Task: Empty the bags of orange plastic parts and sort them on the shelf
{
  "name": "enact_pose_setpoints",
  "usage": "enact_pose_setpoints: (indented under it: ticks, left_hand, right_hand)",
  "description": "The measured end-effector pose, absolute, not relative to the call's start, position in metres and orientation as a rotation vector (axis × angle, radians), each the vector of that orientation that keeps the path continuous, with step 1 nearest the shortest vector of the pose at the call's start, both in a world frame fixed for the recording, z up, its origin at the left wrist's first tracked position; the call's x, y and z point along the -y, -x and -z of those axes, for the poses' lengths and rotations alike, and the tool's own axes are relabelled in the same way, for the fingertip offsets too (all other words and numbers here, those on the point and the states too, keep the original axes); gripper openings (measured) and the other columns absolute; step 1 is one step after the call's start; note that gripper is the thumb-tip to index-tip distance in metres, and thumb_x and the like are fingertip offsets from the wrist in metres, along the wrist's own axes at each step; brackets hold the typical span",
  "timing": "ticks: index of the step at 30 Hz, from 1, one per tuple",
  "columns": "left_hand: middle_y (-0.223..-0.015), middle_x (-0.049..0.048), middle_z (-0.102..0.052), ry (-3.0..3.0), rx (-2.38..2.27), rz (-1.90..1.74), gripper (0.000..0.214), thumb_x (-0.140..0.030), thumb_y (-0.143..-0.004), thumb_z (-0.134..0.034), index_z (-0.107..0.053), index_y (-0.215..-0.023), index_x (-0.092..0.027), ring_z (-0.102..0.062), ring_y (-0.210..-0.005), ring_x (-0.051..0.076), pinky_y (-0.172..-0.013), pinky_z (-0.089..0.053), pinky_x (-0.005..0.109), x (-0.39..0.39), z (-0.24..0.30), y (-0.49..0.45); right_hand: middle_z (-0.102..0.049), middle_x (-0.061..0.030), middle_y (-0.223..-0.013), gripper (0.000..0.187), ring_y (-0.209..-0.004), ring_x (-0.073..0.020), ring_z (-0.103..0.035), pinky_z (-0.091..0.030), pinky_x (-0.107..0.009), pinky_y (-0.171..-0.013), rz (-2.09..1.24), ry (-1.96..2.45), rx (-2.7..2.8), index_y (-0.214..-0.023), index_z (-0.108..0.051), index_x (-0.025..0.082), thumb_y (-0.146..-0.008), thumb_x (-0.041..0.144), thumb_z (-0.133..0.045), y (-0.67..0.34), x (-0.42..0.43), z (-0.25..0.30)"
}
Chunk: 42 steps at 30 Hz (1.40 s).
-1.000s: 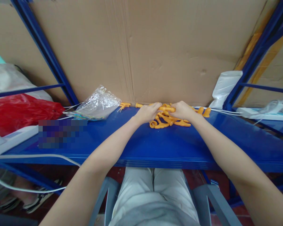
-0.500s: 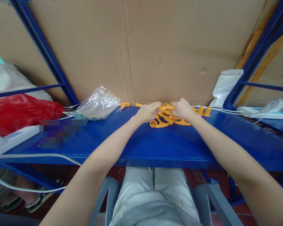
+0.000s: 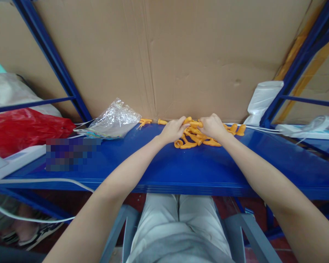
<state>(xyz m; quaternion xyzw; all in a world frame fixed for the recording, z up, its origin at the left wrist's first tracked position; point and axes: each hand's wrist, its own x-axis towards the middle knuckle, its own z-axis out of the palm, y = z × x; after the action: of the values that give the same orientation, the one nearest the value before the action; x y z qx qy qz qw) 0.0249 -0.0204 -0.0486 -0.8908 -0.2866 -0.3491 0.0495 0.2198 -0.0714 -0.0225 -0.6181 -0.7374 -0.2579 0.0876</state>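
Note:
Both my hands are closed over a pile of orange plastic corkscrew parts (image 3: 194, 138) at the back of the blue shelf. My left hand (image 3: 172, 130) grips an orange corkscrew part (image 3: 187, 120), its end sticking out past the thumb. In my right hand (image 3: 212, 126) is another orange corkscrew part (image 3: 196, 124), pointing toward the left hand; the fingers hide most of it. A corkscrew (image 3: 145, 122) with a bare metal spiral lies left of the hands. Orange hollow pieces (image 3: 240, 130) stand just right of my right hand.
A clear plastic bag (image 3: 113, 122) lies on the shelf (image 3: 192, 170) at left, near a red bag (image 3: 27, 128). Cardboard (image 3: 197, 54) closes off the back. A white pouch (image 3: 263, 104) leans by the right blue post. A white cable (image 3: 44, 180) crosses the front left. Another person's foot (image 3: 38, 233) shows below.
My left hand has shifted slightly right, and the end of its orange part now tilts upward beside the thumb. My right hand has hardly moved. The other person's foot has shifted.

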Motion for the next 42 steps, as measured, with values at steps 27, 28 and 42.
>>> enact_pose_setpoints:
  ticks: [27,28,42]
  left_hand:
    - [-0.060,-0.0052,-0.061,3.033,1.794,2.078,0.017,-0.027,-0.107,-0.039,-0.050,-0.098,-0.018,-0.045,-0.031,0.005,-0.038,-0.028,0.017,0.030,0.048,-0.039]
    - [-0.061,-0.0047,-0.062,3.027,1.784,2.073,0.016,-0.027,-0.106,-0.040,-0.051,-0.098,-0.018,-0.046,-0.032,0.006,-0.039,-0.029,0.017,0.029,0.049,-0.039]
    - [-0.054,-0.0048,-0.060,2.884,1.903,2.277,0.027,-0.030,-0.107,-0.038,-0.043,-0.082,-0.020,-0.047,-0.031,0.005,-0.036,-0.023,0.017,0.030,0.040,-0.035]
  right_hand:
    - [-0.069,-0.0211,-0.126,0.041,-0.115,-0.0322,-0.061,-0.033,-0.045,-0.100,0.728,1.600,2.286,-0.129,-0.060,0.009,-0.098,0.025,-0.039,-0.229,0.065,0.037]
    - [-0.070,-0.0209,-0.125,0.040,-0.116,-0.0322,-0.061,-0.032,-0.045,-0.101,0.729,1.601,2.286,-0.128,-0.060,0.009,-0.098,0.024,-0.039,-0.229,0.065,0.037]
    - [-0.069,-0.0185,-0.109,0.028,-0.108,-0.0330,-0.058,-0.034,-0.051,-0.100,0.899,1.710,2.043,-0.110,-0.066,0.013,-0.092,0.024,-0.047,-0.249,0.061,0.033]
